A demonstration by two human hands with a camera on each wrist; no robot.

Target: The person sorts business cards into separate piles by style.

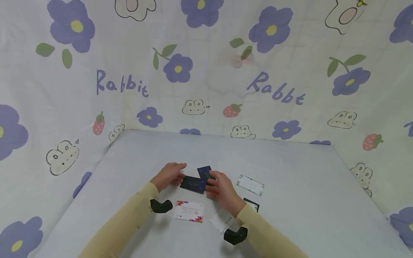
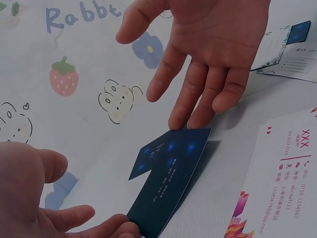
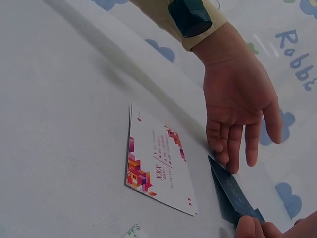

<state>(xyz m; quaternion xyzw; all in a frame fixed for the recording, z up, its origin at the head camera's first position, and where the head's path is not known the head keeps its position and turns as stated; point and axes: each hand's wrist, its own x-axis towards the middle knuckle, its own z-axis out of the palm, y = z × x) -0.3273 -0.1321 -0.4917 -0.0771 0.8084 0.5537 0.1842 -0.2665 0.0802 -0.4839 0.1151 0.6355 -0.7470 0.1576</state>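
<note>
A dark blue card (image 1: 193,184) (image 2: 171,183) (image 3: 233,193) lies at the middle of the pale table (image 1: 306,200) between my two hands. My left hand (image 1: 169,175) (image 2: 29,198) (image 3: 237,99) touches its left end with straight fingers, thumb held apart. My right hand (image 1: 222,190) (image 2: 218,44) (image 3: 257,229) meets the other end with its fingertips, palm open. The card looks slightly raised off the table. A second dark blue card (image 1: 204,172) lies tilted just behind it, by my right fingers.
A white card with a pink and red pattern (image 1: 189,211) (image 2: 282,178) (image 3: 158,163) lies near the front. A green-bordered white card (image 1: 250,185), a dark bordered card (image 1: 251,205) and a white card (image 1: 222,219) lie to the right. Flowered cloth walls surround the table.
</note>
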